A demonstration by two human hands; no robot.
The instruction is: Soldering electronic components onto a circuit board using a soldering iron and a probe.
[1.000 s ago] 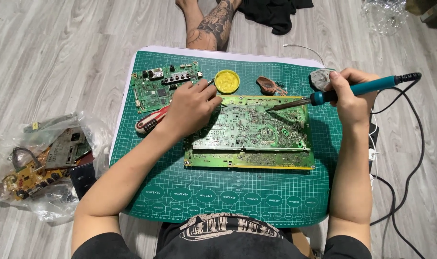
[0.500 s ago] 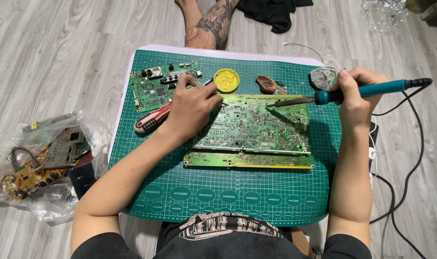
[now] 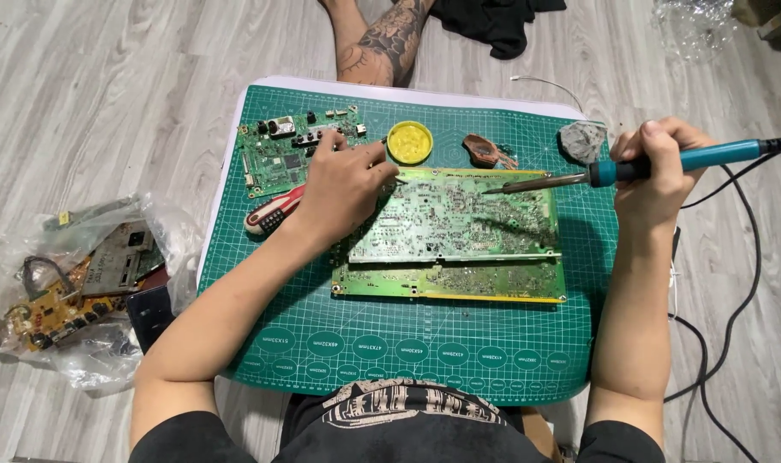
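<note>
Green and dense with solder joints, the large circuit board point(image 3: 459, 236) lies solder-side up in the middle of our cutting mat point(image 3: 425, 343), which covers the low worktop. Our right hand point(image 3: 656, 176) is closed around the blue grip of the soldering iron point(image 3: 630, 171), whose metal tip hangs just over the board's upper right part; we cannot tell whether it touches. Our left hand point(image 3: 343, 193) rests on the board's upper left corner, fingers curled, pressing it down; whether it pinches anything thin there we cannot make out.

Just beyond the board sit a yellow round tin point(image 3: 409, 141), a brownish clump point(image 3: 486, 152) and a grey wad of cleaning wool point(image 3: 583, 140). A smaller green board point(image 3: 292, 147) lies at the mat's upper left, and a red-handled screwdriver point(image 3: 270, 216) pokes out beneath our left wrist. Off the mat, on the wooden floor, a clear bag of scrap boards point(image 3: 73, 283) lies to the left.

We judge the risks as these: the hot tip could bridge neighbouring joints if it slides, the iron's cable point(image 3: 733, 300) could tug our aim, and our left fingers lie near enough to be burned.
</note>
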